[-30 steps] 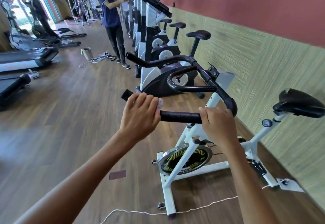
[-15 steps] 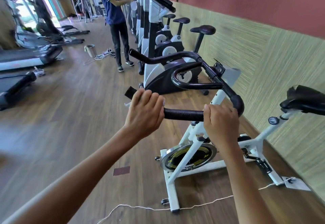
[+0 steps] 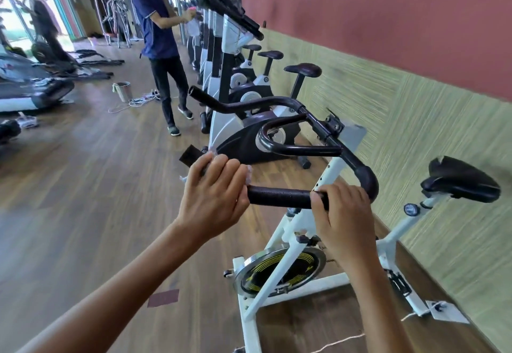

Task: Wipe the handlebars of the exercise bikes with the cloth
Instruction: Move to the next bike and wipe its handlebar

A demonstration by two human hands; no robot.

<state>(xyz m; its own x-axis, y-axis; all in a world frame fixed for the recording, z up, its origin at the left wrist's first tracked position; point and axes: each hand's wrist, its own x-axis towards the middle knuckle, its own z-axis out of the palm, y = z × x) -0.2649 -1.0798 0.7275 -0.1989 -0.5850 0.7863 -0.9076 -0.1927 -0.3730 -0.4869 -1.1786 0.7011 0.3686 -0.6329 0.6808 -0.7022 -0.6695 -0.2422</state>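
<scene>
Although mostly hidden, a pale cloth (image 3: 248,172) sits under the left hand (image 3: 213,197), curled round the black foam handlebar (image 3: 279,196) of the white spin bike (image 3: 282,258); the right hand (image 3: 343,219) grips the same bar near its bend.

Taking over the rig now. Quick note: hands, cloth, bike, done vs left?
Left hand: grips the cloth wrapped round the near grip of the white spin bike, towards its free end.
Right hand: bare, grips the same grip by the bend.
Done: cannot tell how much is wiped; the cloth sits on the near grip only.
Left: far grip, inner loop, then the upright bikes behind, where another person stands.
</scene>
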